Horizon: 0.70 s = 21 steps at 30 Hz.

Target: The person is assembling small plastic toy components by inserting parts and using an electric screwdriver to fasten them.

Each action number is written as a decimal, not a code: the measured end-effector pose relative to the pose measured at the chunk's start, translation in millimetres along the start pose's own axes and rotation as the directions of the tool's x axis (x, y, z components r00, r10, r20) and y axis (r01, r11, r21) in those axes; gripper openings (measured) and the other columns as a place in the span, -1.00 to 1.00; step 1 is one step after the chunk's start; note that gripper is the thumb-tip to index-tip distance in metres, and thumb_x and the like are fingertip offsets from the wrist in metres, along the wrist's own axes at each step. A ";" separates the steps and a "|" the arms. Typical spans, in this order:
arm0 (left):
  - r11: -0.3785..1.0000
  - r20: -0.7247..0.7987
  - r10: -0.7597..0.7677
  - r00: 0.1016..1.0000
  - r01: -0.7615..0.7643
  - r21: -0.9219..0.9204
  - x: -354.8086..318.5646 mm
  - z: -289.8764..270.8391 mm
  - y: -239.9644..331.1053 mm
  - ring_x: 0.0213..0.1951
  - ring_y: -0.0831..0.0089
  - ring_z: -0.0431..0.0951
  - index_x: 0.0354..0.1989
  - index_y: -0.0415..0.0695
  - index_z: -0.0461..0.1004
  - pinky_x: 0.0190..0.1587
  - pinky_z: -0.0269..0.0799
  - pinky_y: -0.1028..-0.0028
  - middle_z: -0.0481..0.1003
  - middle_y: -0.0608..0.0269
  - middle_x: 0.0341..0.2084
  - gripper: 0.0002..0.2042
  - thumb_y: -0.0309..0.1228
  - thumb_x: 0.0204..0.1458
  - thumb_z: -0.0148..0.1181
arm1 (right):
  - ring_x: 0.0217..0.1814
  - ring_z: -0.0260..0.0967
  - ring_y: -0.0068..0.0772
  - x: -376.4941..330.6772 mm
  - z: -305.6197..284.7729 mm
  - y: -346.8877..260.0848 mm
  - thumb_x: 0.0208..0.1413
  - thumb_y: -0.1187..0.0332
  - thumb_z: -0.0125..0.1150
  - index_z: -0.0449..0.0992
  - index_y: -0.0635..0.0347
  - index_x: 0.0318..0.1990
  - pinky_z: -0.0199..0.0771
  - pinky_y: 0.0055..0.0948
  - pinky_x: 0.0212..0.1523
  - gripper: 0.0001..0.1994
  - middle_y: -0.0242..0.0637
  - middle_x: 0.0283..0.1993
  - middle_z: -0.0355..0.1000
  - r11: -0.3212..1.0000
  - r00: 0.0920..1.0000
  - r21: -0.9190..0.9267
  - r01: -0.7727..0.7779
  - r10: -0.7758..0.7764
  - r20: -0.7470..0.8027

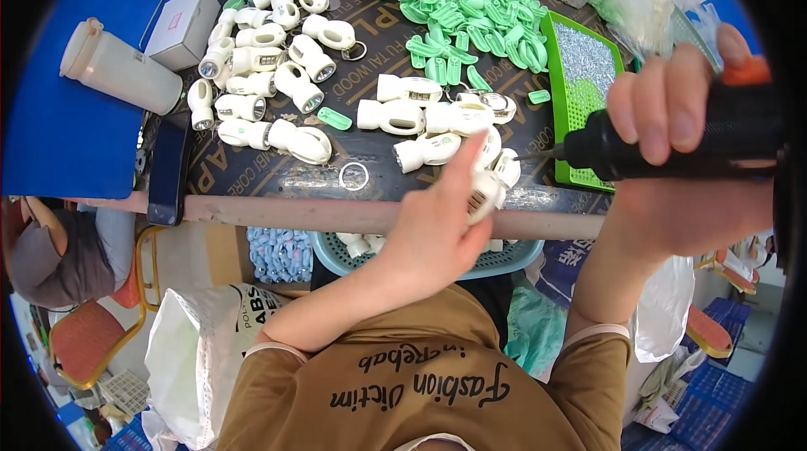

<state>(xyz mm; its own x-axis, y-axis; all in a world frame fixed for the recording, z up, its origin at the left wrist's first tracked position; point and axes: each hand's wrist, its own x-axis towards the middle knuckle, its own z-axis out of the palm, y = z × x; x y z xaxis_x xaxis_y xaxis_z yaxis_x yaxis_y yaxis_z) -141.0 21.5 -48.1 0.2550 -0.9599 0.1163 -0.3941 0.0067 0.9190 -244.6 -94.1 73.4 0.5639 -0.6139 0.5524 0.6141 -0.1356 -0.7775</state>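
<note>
My left hand (441, 228) is closed around a small white flashlight (486, 196) near the table's front edge, its index finger stretched out along it. In my right hand (664, 102) I grip a black electric screwdriver (681, 136), held level. Its thin bit (546, 153) points left at the held flashlight's end; whether they touch I cannot tell. Just beyond my left hand lies a group of white flashlights (391, 117). Farther left is a larger cluster of flashlights (303, 85), some with key rings. A loose metal ring (354, 176) rests near the edge.
A heap of green plastic covers (475, 14) lies at the back. Beside it stands a green tray (561, 106) of small screws (588, 56). At left are a white tumbler (126, 68), a white box (182, 26) and a dark phone (168, 169). A blue basket (336, 259) sits below the edge.
</note>
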 end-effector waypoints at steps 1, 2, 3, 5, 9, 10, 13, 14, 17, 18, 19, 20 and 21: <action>0.987 -0.023 -0.049 0.999 0.044 -0.157 3.3 -5.6 -0.8 -0.35 0.22 0.53 0.23 -0.19 -0.09 -0.27 0.39 0.29 0.47 -0.07 -0.27 -0.31 -0.51 -0.11 0.09 | -0.61 0.03 -0.58 -0.3 3.0 0.5 -0.06 -0.25 -0.14 0.27 0.22 -0.05 0.03 -0.56 -0.48 -0.32 -0.44 -0.56 0.14 1.000 1.000 -0.009 0.003 -0.003 0.004; 0.948 0.012 -0.069 0.998 0.069 -0.310 6.9 -10.2 -5.8 -0.42 0.28 0.51 0.23 -0.18 -0.08 -0.34 0.40 0.34 0.48 0.02 -0.33 -0.32 -0.52 -0.10 0.09 | -0.61 0.03 -0.58 -0.5 5.0 1.0 -0.05 -0.24 -0.14 0.27 0.22 -0.05 0.02 -0.56 -0.49 -0.33 -0.45 -0.56 0.14 1.000 1.000 -0.016 0.006 -0.006 0.006; 0.887 0.051 -0.078 0.996 0.092 -0.453 9.3 -14.6 -9.9 -0.50 0.34 0.50 0.22 -0.16 -0.07 -0.41 0.40 0.38 0.49 0.12 -0.40 -0.34 -0.53 -0.09 0.09 | -0.62 0.03 -0.59 0.1 6.0 1.1 -0.04 -0.23 -0.15 0.27 0.22 -0.04 0.02 -0.57 -0.49 -0.34 -0.45 -0.56 0.15 1.000 1.000 -0.027 0.013 -0.013 0.007; 0.759 0.204 -0.171 0.964 0.261 -0.597 9.7 -21.3 -6.0 -0.62 0.56 0.39 0.20 -0.11 0.00 -0.59 0.29 0.56 0.42 0.30 -0.54 -0.40 -0.56 -0.06 0.07 | -0.62 0.04 -0.58 3.1 4.1 5.2 -0.05 -0.24 -0.15 0.27 0.21 -0.04 0.03 -0.56 -0.49 -0.33 -0.45 -0.56 0.15 1.000 1.000 -0.021 0.011 -0.010 0.021; 0.478 0.387 -0.054 0.920 0.364 -0.799 9.3 -10.1 -14.6 -0.71 0.72 0.25 0.04 -0.10 0.19 -0.72 0.03 0.70 0.31 0.38 -0.60 -0.60 -0.57 -0.01 0.03 | -0.61 0.07 -0.56 5.4 -0.6 11.0 -0.10 -0.29 -0.15 0.25 0.19 -0.03 0.05 -0.53 -0.48 -0.29 -0.43 -0.56 0.17 1.000 0.998 -0.001 -0.011 0.011 0.067; 0.410 0.410 -0.073 0.909 0.402 -0.819 9.3 -7.3 -18.4 -0.71 0.71 0.25 0.02 -0.10 0.19 -0.74 0.01 0.69 0.31 0.38 -0.61 -0.62 -0.57 -0.01 0.03 | -0.61 0.08 -0.55 5.5 -1.8 12.7 -0.11 -0.31 -0.15 0.25 0.18 -0.03 0.06 -0.53 -0.48 -0.28 -0.43 -0.56 0.17 1.000 0.997 0.003 -0.019 0.018 0.078; 0.328 0.435 -0.103 0.895 0.443 -0.834 9.8 -5.3 -18.3 -0.72 0.70 0.24 -0.01 -0.11 0.20 -0.76 -0.04 0.68 0.31 0.38 -0.62 -0.65 -0.57 0.00 0.02 | -0.60 0.10 -0.53 4.8 -4.0 16.9 -0.14 -0.35 -0.15 0.23 0.16 -0.02 0.07 -0.50 -0.47 -0.25 -0.41 -0.55 0.18 0.999 0.993 0.013 -0.045 0.043 0.108; 0.318 0.433 -0.117 0.894 0.447 -0.836 9.8 -5.1 -17.8 -0.72 0.70 0.24 -0.02 -0.11 0.20 -0.77 -0.06 0.68 0.31 0.38 -0.62 -0.66 -0.57 0.00 0.02 | -0.60 0.11 -0.53 4.4 -4.4 18.2 -0.16 -0.36 -0.15 0.23 0.16 -0.02 0.08 -0.50 -0.47 -0.24 -0.41 -0.55 0.19 0.998 0.992 0.016 -0.054 0.052 0.118; 0.323 0.442 -0.102 0.891 0.449 -0.833 9.9 -4.1 -20.4 -0.73 0.69 0.24 -0.02 -0.12 0.19 -0.77 -0.06 0.67 0.31 0.37 -0.62 -0.66 -0.58 0.00 0.01 | -0.60 0.13 -0.51 4.0 -4.1 21.4 -0.19 -0.40 -0.16 0.21 0.14 -0.02 0.10 -0.48 -0.46 -0.21 -0.40 -0.55 0.20 0.996 0.986 0.025 -0.081 0.076 0.151; 0.321 0.444 -0.101 0.890 0.451 -0.832 10.1 -3.9 -20.5 -0.73 0.69 0.24 -0.02 -0.12 0.19 -0.77 -0.06 0.67 0.31 0.37 -0.62 -0.66 -0.58 0.00 0.01 | -0.60 0.14 -0.50 3.8 -4.0 22.0 -0.20 -0.41 -0.16 0.21 0.13 -0.01 0.10 -0.47 -0.46 -0.19 -0.39 -0.55 0.21 0.996 0.983 0.028 -0.090 0.084 0.162; 0.314 0.441 -0.096 0.892 0.448 -0.837 10.5 -3.6 -20.3 -0.73 0.69 0.23 -0.02 -0.12 0.19 -0.77 -0.06 0.67 0.30 0.37 -0.62 -0.66 -0.58 0.00 0.01 | -0.60 0.14 -0.50 3.5 -4.0 22.4 -0.21 -0.43 -0.16 0.20 0.13 -0.01 0.11 -0.46 -0.46 -0.18 -0.39 -0.55 0.21 0.995 0.981 0.030 -0.098 0.091 0.172; 0.307 0.440 -0.090 0.894 0.445 -0.841 10.8 -3.2 -20.0 -0.73 0.68 0.22 -0.02 -0.12 0.19 -0.76 -0.07 0.66 0.30 0.37 -0.63 -0.66 -0.58 0.00 0.01 | -0.59 0.15 -0.49 3.2 -4.0 22.6 -0.22 -0.44 -0.16 0.20 0.12 -0.01 0.12 -0.46 -0.46 -0.17 -0.39 -0.55 0.21 0.994 0.978 0.032 -0.105 0.098 0.182; 0.305 0.432 -0.095 0.897 0.440 -0.845 9.5 -4.6 -21.0 -0.73 0.68 0.22 -0.02 -0.12 0.19 -0.76 -0.07 0.66 0.30 0.37 -0.63 -0.66 -0.58 0.00 0.01 | -0.59 0.16 -0.48 3.9 -2.2 25.2 -0.24 -0.46 -0.16 0.19 0.11 -0.01 0.12 -0.45 -0.45 -0.16 -0.38 -0.54 0.22 0.992 0.974 0.040 -0.117 0.107 0.201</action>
<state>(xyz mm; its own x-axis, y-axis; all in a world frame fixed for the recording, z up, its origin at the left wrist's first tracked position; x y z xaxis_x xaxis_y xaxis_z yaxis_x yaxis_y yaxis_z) -126.3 13.5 -64.5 -0.1156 -0.9825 -0.1459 0.7376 -0.1832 0.6500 -228.2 -101.6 55.3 0.7260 -0.4557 0.5151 0.5652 -0.0313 -0.8244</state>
